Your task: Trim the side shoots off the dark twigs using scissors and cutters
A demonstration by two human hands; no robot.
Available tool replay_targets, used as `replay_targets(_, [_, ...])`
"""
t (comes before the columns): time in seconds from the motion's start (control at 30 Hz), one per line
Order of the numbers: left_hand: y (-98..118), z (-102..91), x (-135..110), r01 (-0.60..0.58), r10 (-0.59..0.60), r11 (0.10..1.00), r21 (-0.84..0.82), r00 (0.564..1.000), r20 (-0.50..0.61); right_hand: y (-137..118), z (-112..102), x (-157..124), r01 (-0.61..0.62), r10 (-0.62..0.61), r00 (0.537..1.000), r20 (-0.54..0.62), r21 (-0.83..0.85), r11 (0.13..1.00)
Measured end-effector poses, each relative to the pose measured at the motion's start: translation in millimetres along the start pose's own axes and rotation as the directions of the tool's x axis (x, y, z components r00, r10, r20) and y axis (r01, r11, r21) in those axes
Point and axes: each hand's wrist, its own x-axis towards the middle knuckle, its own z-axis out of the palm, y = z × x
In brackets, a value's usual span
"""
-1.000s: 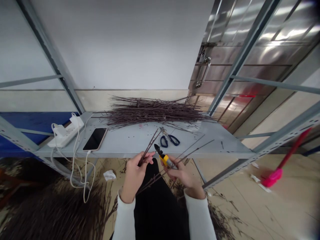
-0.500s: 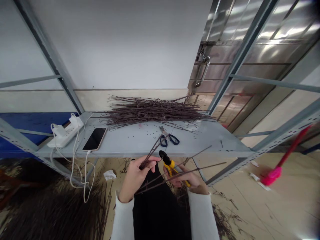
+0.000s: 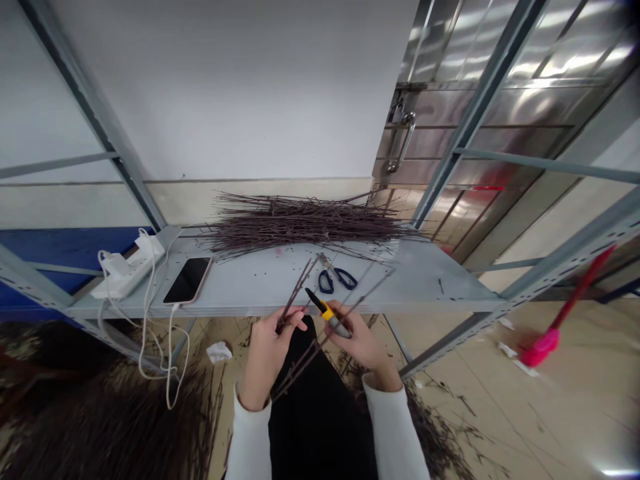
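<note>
My left hand (image 3: 270,340) is closed around a few thin brown twigs (image 3: 296,291), which point up over the shelf's front edge. In my right hand (image 3: 361,339) is a pair of pliers (image 3: 327,315) with yellow and grey handles, its dark jaws angled toward the left hand. More long twigs (image 3: 304,361) slant across below the pliers, passing by the right hand; what grips them is unclear. Scissors (image 3: 336,275) with dark blue handles lie on the shelf just beyond my hands. Behind them rests a large pile of dark twigs (image 3: 310,225).
The grey metal shelf (image 3: 250,287) has uprights at both sides. A phone (image 3: 188,280) and a white power strip (image 3: 129,269) with hanging cables sit at its left. Twig heaps (image 3: 115,427) lie on the floor, and a pink broom (image 3: 540,348) stands at right.
The pliers and my right hand have moved left and slightly up, turning so the jaws show edge-on. The long slanting twigs have swung to a steeper angle. The left hand still holds its twigs.
</note>
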Motion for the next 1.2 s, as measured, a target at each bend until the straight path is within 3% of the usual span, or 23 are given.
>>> replay_targets(0.23, [2.7, 5.3, 1.4, -0.003, 0.005, 0.997, 0.083, 0.999, -0.031, -9.0, 4.9, 6.6, 0.072, -0.112, 0.985, -0.13, -0.28, 0.957])
replay_targets(0.43, [4.2, 5.0, 0.4, 0.02, -0.001, 0.992, 0.127, 0.989, -0.148, -7.6, 26.8, 9.3, 0.059, -0.191, 0.936, -0.295, -0.405, 0.913])
replay_targets(0.53, [6.9, 8.1, -1.1, 0.044, -0.026, 0.994, 0.104, 0.985, -0.17, 0.1, 41.4, 10.0, 0.015, -0.251, 0.875, -0.415, -0.495, 0.869])
replay_targets(0.67, [10.8, 12.4, -2.0, 0.036, -0.026, 0.996, 0.079, 0.992, -0.121, 9.8, 52.7, 10.5, -0.028, -0.31, 0.785, -0.536, -0.531, 0.847])
replay_targets(0.77, [7.7, 9.8, -1.1, 0.023, -0.011, 0.995, 0.1, 0.993, -0.12, 8.9, 49.0, 10.7, 0.04, -0.279, 0.837, -0.47, -0.457, 0.889])
replay_targets(0.87, [0.1, 1.9, 0.6, 0.037, -0.016, 0.99, 0.136, 0.988, -0.153, 1.9, 37.1, 10.4, 0.092, -0.196, 0.936, -0.293, -0.335, 0.938])
replay_targets(0.93, [-4.2, -3.3, 1.2, 0.05, -0.027, 0.987, 0.152, 0.988, -0.153, -4.0, 28.6, 9.9, 0.09, -0.139, 0.976, -0.168, -0.271, 0.958])
replay_targets(1.2, [-4.3, -3.1, -3.3, -0.052, 0.076, 0.984, 0.168, 0.988, -0.137, -11.5, 15.0, 7.2, -0.023, 0.007, 0.995, 0.097, 0.162, 0.987])
